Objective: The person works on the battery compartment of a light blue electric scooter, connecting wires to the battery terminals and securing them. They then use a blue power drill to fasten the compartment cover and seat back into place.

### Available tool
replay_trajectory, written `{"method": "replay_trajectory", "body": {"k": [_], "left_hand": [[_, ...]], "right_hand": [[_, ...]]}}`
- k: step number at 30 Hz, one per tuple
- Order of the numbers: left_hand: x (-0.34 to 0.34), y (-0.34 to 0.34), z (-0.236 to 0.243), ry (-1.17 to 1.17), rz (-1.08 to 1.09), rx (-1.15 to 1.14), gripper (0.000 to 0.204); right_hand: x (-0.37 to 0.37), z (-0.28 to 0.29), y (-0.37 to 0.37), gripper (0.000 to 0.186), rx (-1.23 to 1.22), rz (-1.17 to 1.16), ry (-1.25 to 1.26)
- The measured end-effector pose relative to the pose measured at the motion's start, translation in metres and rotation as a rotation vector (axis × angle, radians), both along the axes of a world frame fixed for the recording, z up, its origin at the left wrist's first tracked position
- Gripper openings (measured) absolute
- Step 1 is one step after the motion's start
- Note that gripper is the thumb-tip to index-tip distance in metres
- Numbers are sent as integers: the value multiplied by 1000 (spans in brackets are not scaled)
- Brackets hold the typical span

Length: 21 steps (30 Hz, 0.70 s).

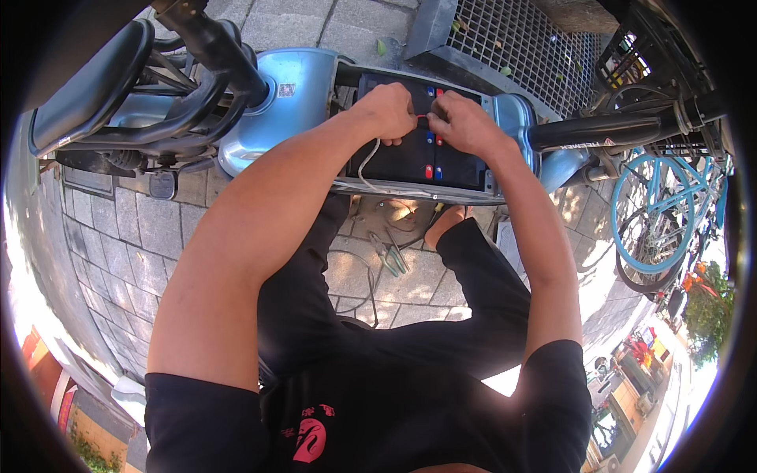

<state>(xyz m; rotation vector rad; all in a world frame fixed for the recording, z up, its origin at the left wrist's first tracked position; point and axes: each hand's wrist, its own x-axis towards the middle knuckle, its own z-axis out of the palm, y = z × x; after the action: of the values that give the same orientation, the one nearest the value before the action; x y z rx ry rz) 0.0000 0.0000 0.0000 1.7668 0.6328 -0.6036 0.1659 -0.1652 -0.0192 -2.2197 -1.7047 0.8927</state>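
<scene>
A light blue electric scooter stands across in front of me with its floor compartment uncovered. Black batteries fill it, with red terminals and blue terminals in pairs. Above them, my left hand is closed in a pinch at one end of a short red wire. My right hand pinches the same wire from the other side, over the terminals. The fingertips partly hide the wire's ends. A grey cable runs down from beneath my left hand to the compartment's near edge.
Pliers with green handles lie on the paving between my feet, beside a dark cable. A metal grate lies beyond the scooter. To the right are the black steering column and a turquoise bicycle. The black seat is at left.
</scene>
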Motion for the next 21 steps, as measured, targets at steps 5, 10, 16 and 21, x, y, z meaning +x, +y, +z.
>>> {"method": "replay_trajectory", "body": {"k": [5, 10, 16, 21], "left_hand": [[-5, 2, -1, 5, 7, -2, 30], [-5, 2, -3, 0, 10, -13, 30], [-3, 2, -1, -4, 16, -20, 30], [-3, 2, -5, -2, 31, -27, 31]], "right_hand": [[-7, -3, 2, 26, 14, -5, -19], [-7, -5, 2, 29, 1, -4, -10], [-8, -1, 4, 35, -22, -4, -29], [-15, -1, 10, 45, -99, -56, -79]]}}
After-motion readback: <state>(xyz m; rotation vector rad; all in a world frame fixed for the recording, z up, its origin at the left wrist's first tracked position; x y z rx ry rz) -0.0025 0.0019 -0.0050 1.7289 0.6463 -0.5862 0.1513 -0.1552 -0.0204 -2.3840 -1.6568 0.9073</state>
